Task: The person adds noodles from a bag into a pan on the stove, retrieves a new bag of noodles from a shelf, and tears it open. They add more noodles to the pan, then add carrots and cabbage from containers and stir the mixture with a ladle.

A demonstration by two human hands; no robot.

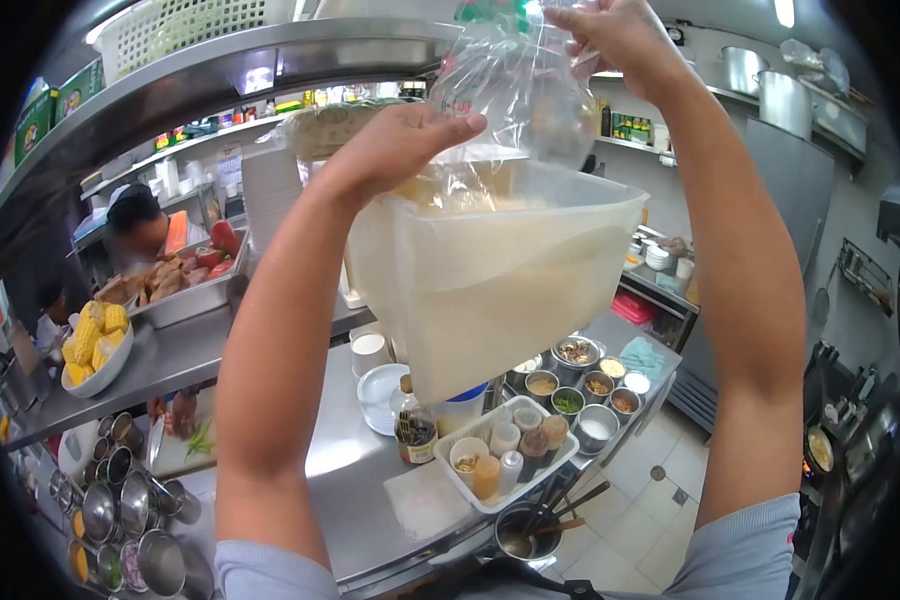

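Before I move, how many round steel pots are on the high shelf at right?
2: a left pot and a right pot, slightly lower in view. Others may be hidden behind them.

Single view from head; faces forward, down over counter (355, 500); left hand (398, 145), right hand (622, 42) near.

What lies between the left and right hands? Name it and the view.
In the head view, the bag lies between the left hand and right hand.
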